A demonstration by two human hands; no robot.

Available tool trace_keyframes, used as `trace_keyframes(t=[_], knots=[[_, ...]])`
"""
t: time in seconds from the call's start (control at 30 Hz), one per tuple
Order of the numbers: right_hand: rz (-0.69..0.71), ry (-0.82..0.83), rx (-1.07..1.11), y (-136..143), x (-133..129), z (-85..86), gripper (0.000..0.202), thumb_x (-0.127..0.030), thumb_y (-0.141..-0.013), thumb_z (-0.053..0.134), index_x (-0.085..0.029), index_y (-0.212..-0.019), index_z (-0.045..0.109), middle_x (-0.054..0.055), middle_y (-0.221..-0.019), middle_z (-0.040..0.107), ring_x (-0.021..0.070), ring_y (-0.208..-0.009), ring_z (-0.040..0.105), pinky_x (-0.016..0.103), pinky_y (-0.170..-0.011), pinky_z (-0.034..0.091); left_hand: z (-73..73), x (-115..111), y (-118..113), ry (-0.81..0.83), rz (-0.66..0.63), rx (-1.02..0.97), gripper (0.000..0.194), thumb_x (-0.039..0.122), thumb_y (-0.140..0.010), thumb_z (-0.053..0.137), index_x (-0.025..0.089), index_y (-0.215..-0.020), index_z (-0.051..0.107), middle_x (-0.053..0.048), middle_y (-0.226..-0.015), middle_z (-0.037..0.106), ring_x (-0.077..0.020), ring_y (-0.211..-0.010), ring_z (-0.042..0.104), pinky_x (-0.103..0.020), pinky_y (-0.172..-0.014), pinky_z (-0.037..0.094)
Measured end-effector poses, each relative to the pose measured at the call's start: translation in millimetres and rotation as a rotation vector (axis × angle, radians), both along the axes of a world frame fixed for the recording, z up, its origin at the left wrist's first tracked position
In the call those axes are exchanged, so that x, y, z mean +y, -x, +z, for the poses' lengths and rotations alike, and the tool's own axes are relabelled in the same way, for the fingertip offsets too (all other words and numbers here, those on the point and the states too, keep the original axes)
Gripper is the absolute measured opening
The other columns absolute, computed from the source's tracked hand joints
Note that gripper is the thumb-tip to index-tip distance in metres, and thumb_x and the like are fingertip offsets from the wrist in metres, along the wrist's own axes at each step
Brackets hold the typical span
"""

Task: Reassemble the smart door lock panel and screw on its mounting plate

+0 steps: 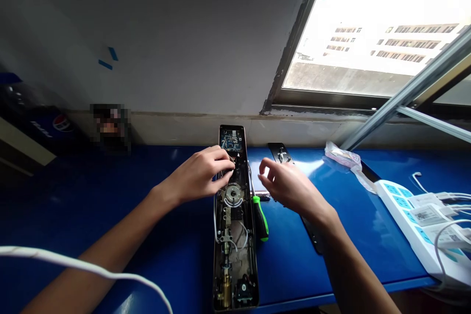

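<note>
A long, narrow opened electronic door lock lies on the blue table, its inside facing up. It shows a circuit board at the far end, a round metal disc mid-length and a brass cylinder at the near end. My left hand reaches over its upper half, fingers pinched just below the board; what they grip is too small to tell. My right hand hovers to the right with fingers curled in, their contents hidden. Beside the lock lies a green-and-black screwdriver.
A black panel lies partly under my right arm. Farther right are a plastic packet and a white power strip with plugs and cables. A white cable crosses the lower left. A window is at the upper right.
</note>
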State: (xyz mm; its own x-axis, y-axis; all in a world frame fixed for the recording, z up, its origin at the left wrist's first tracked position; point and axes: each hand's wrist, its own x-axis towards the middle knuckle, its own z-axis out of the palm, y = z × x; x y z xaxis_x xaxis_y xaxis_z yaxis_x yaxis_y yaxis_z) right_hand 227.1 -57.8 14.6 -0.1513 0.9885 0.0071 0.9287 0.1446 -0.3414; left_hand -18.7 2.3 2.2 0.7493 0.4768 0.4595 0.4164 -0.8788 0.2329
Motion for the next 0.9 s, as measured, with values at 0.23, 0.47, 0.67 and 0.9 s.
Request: trace_keyframes(t=[0.23,0.47,0.67,0.9], knots=[[0.053,-0.135,-0.033,35,25,23.2,0.015,-0.029,-0.092,0.062,-0.023,-0.084,0.073,0.004,-0.080,0.077,0.0168,-0.069,0.065,0.029,-0.063,0.038,5.1,6,12,-0.033,0.117,0.053,0.017,0.019,-0.098,0.063,0.016,-0.107,0.077,-0.009,-0.102,0.071,-0.0228,-0.097,0.066,-0.037,-0.087,0.057],[-0.040,-0.136,-0.068,56,41,-3.7,0.020,-0.027,-0.085,0.066,-0.020,-0.067,0.071,0.008,-0.070,0.073,0.0177,-0.061,0.062,0.030,-0.053,0.028,-0.8,8,6,-0.098,0.164,0.126,0.029,0.015,-0.099,0.058,0.018,-0.125,0.072,-0.011,-0.115,0.065,-0.0265,-0.110,0.059,-0.043,-0.096,0.056],[-0.093,-0.147,-0.043,60,42,-6.0,0.018,-0.025,-0.081,0.066,-0.019,-0.065,0.072,0.008,-0.067,0.072,0.0154,-0.058,0.057,0.030,-0.054,0.028,-5.2,11,3,-0.098,0.236,0.181,0.021,0.017,-0.099,0.058,0.015,-0.114,0.071,-0.013,-0.118,0.062,-0.0275,-0.110,0.058,-0.044,-0.097,0.055],[-0.080,-0.120,0.071,57,38,0.6,0.017,-0.025,-0.078,0.065,-0.019,-0.062,0.070,0.003,-0.061,0.066,0.0113,-0.056,0.048,0.028,-0.056,0.033,-2.6,9,0,-0.093,0.288,0.203,0.017,0.017,-0.099,0.055,0.017,-0.111,0.067,-0.012,-0.120,0.059,-0.0275,-0.110,0.058,-0.043,-0.096,0.055]])
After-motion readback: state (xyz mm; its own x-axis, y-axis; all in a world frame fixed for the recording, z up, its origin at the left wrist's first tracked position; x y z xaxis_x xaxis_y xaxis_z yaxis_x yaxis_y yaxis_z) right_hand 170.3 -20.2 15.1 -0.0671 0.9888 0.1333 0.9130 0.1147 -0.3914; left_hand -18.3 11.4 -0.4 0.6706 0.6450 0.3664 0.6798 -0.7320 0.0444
